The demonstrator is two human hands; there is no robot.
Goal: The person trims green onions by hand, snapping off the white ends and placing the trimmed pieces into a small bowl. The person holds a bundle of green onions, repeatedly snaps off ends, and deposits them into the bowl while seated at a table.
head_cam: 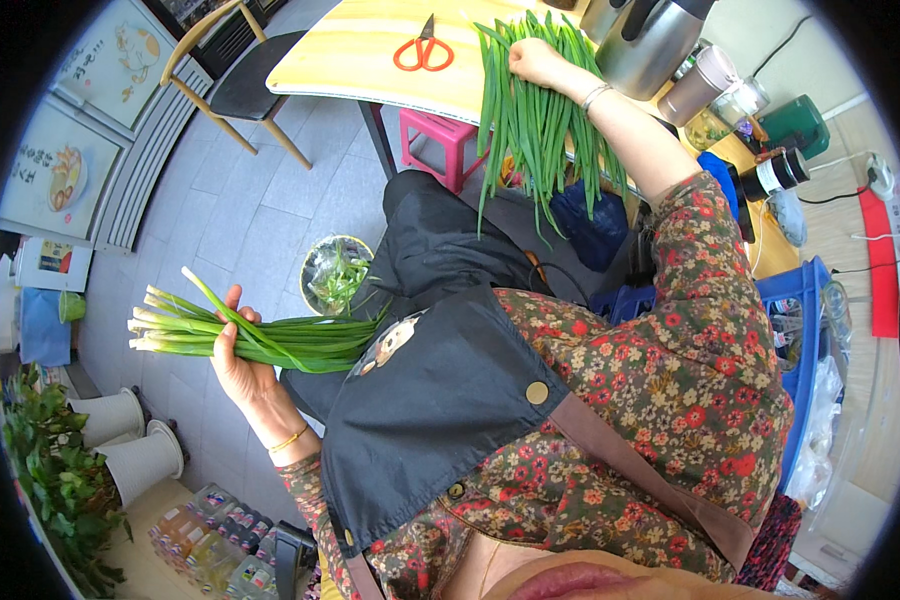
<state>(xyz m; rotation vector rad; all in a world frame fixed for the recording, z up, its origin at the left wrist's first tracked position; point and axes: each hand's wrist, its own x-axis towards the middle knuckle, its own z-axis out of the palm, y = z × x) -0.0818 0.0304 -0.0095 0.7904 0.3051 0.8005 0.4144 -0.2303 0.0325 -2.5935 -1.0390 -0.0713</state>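
In the head view my left hand (244, 352) is at the left, over the floor, closed around a bunch of green onions (315, 341). Their white root ends point left and their green leaves reach the black apron. One stalk lies slantwise across the bunch. At the top, my right hand (536, 61), its fingers curled, grips green leaves at a large pile of green onions (532, 124). The pile lies on the wooden table, and its long leaves hang over the edge. To its left on the tabletop (345, 56) lie scissors with red handles (424, 54).
A steel thermos jug (649, 49), a tumbler (697, 86) and jars stand right of the pile. A lined bin (335, 276) holding green scraps is on the floor beside my leg. A pink stool (439, 146) is under the table; a chair (251, 86) stands beyond.
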